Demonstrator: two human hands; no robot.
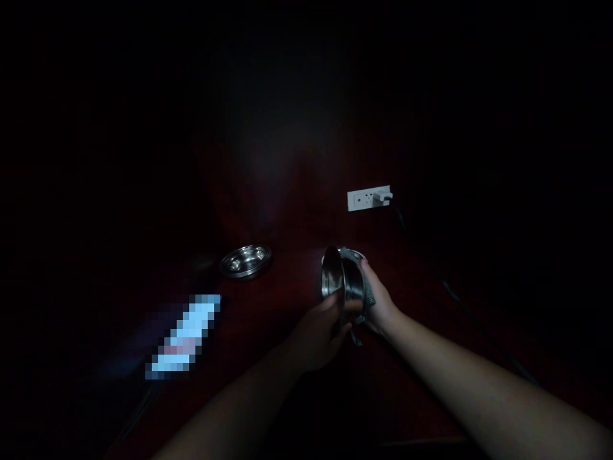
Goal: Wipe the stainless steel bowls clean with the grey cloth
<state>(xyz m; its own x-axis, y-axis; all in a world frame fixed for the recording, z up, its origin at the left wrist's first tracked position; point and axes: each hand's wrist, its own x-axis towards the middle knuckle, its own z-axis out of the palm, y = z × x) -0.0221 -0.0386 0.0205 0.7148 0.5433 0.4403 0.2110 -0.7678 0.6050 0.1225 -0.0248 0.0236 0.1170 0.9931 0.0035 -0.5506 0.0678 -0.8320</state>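
Observation:
A shiny metal bowl (354, 291) is tilted on its side between my two hands above the dark red table. My left hand (318, 332) grips its near rim, with the thumb on the inner side. Against the bowl's outer right side, my right hand (380, 300) presses a grey-green cloth (370, 297), its fingers mostly hidden behind bowl and cloth. A loose end of the cloth hangs below the bowl. Further left on the table, apart from both hands, lies a round metal dish (246, 260).
A lit phone screen (186, 335), blurred into blocks, lies at the left with a cable below it. On the back wall is a white socket plate (368, 199) with a plug in it; a dark cable (450, 291) runs down the right. Surroundings are very dark.

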